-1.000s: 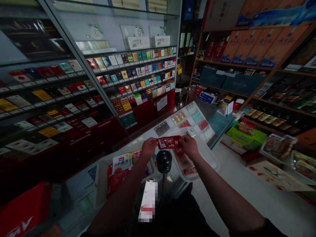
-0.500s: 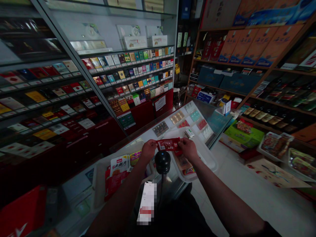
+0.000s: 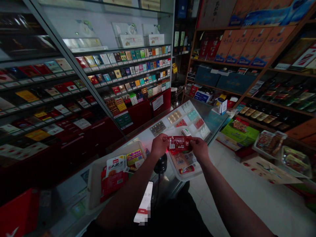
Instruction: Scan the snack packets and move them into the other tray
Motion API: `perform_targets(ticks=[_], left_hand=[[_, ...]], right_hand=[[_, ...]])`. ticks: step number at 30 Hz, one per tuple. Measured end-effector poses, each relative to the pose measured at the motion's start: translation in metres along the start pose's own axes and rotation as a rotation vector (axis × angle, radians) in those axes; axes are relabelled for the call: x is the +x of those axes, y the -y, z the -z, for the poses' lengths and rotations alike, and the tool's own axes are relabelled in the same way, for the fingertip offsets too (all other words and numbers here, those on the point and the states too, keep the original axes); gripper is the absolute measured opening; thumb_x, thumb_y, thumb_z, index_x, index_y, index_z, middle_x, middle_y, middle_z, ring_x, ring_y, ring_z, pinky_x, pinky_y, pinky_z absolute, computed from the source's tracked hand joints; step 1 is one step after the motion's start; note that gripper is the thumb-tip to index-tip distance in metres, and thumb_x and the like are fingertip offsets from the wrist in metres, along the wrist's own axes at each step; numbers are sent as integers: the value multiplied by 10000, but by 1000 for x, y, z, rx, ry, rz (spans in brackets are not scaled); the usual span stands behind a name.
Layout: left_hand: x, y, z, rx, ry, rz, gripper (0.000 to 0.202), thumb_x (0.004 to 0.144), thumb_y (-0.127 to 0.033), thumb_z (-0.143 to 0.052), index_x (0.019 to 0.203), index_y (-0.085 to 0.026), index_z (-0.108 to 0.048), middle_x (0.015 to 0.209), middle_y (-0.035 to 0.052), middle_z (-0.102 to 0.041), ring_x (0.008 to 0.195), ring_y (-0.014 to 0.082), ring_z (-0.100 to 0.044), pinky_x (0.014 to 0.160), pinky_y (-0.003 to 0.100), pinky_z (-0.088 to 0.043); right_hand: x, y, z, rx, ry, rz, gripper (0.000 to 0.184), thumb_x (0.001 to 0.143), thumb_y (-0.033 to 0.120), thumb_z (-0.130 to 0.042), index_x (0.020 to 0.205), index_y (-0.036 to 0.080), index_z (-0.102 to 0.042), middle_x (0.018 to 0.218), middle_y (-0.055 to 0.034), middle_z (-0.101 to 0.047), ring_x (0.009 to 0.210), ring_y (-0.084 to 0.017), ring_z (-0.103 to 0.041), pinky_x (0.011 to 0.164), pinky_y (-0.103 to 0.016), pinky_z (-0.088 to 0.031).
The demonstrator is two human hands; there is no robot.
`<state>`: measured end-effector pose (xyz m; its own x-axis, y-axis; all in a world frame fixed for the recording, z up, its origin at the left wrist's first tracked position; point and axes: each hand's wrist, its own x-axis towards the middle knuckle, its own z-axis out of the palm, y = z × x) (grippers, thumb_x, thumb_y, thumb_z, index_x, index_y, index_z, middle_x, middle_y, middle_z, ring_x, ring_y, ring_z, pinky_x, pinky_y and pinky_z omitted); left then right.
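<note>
A red snack packet (image 3: 180,143) is stretched flat between my two hands, its barcode side facing me. My left hand (image 3: 160,144) pinches the packet's left end, and my right hand (image 3: 199,148) pinches its right end. Just below my left hand stands a black barcode scanner (image 3: 161,164) on the glass counter, partly covered by my left forearm. Beneath the packet is a white tray (image 3: 180,177) holding several snack packs and a small white-and-green box (image 3: 186,132). Left of my left forearm, another white tray (image 3: 92,184) holds a white snack pouch (image 3: 116,165) and red packets (image 3: 112,184).
A phone (image 3: 144,204) with a lit screen lies near my body. Cigarette packs fill the wall shelves (image 3: 130,70) ahead and left. At right are shelves with orange boxes (image 3: 242,46) and bottles (image 3: 265,118); a green box (image 3: 243,133) and food trays sit low there.
Both hands have carried the red packet to the right, from above the scanner to above the right tray. The packet now shows more of its face. The view has shifted slightly.
</note>
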<state>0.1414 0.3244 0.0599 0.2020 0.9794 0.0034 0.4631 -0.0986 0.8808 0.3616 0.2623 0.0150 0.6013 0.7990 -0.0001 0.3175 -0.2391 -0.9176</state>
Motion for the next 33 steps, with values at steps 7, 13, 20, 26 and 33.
perform_targets(ticks=[7,13,20,26,33], left_hand=[[-21,-19,-32,276,113,-127,275,839,-160,-607,1085,-240,-703,1021,47,-753,947,180,-674,873,281,-479],[-43,-27,-29,336,90,-247,300,877,-195,-578,1158,-221,-682,1122,78,-727,1075,208,-638,991,324,-451],[-76,-12,11,239,-35,-214,280,866,-239,-613,1138,-221,-674,1089,55,-731,1021,206,-654,952,340,-484],[-98,27,74,230,-116,14,246,874,-221,-576,1098,-196,-672,1063,59,-744,976,185,-684,904,307,-494],[-125,89,145,534,-123,341,308,885,-210,-532,1167,-182,-652,1205,120,-704,1078,234,-657,913,329,-467]], right_hand=[[3,-32,31,-222,-36,-115,371,774,380,-571,1022,173,-753,880,-87,-761,774,-233,-697,724,-333,-517],[-6,-21,33,-399,-65,-51,490,792,384,-589,1189,117,-692,1133,-167,-723,1024,-288,-675,908,-393,-487],[-31,30,4,-289,33,136,440,820,399,-565,1139,130,-705,1094,-152,-733,985,-260,-685,884,-368,-502],[-64,75,-29,-84,183,240,366,824,406,-589,1075,167,-708,1045,-107,-745,907,-231,-693,868,-371,-517],[-123,100,-84,147,526,163,278,793,344,-623,1015,195,-701,958,-68,-745,863,-208,-682,817,-342,-528]])
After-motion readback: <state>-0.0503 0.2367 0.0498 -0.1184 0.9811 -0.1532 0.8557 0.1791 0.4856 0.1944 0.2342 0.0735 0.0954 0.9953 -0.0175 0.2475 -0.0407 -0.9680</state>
